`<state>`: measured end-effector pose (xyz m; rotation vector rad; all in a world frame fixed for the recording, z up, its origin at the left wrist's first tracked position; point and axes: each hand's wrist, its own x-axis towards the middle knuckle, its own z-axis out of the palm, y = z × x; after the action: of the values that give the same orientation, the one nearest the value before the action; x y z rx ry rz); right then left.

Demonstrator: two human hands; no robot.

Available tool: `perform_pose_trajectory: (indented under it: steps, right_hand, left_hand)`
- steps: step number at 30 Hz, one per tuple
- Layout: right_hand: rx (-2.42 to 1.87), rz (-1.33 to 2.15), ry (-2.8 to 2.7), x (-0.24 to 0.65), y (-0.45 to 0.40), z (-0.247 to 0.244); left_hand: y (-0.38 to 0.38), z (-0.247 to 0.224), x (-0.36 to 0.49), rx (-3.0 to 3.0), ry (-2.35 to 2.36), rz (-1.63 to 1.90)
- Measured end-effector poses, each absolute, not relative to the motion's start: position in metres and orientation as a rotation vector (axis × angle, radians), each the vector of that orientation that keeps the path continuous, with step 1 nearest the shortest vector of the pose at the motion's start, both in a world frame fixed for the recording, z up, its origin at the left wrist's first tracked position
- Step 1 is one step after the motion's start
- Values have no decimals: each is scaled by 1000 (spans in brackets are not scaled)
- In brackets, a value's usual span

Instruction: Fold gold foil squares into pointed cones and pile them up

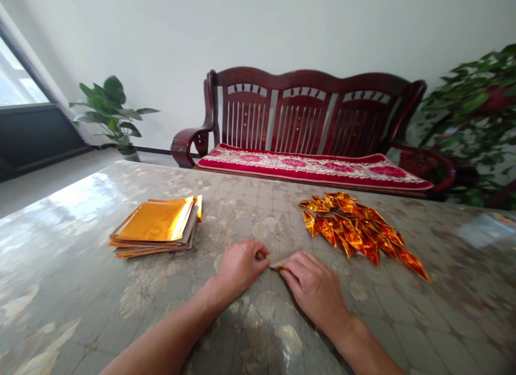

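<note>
Between my two hands, low over the table, is a small folded piece of gold foil paper (pixel 279 262), its grey-brown back mostly showing. My left hand (pixel 244 262) pinches its left end between thumb and forefinger. At the other end my right hand (pixel 312 281) has its fingers closed on the paper, covering much of it. A stack of flat gold foil sheets (pixel 157 221) lies to the left of my hands. On the right rests a pile of folded, pointed gold foil pieces (pixel 355 227).
The table (pixel 169 310) has a shiny patterned cover. A clear plastic bag (pixel 486 230) lies near its right edge. Behind stands a dark wooden bench (pixel 302 111) with a red patterned cushion (pixel 314 168). A potted plant (pixel 115 114) is at the left, a leafy plant (pixel 479 117) at the right.
</note>
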<state>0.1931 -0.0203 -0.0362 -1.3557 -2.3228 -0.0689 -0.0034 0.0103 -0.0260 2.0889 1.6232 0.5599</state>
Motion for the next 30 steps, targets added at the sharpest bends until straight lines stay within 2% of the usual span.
perform_pose_trajectory:
  steps: [30]
  right_hand:
    - [-1578,33,-2141,176,-15,-45]
  left_hand:
    - [9,-20,0,2088,1701,427]
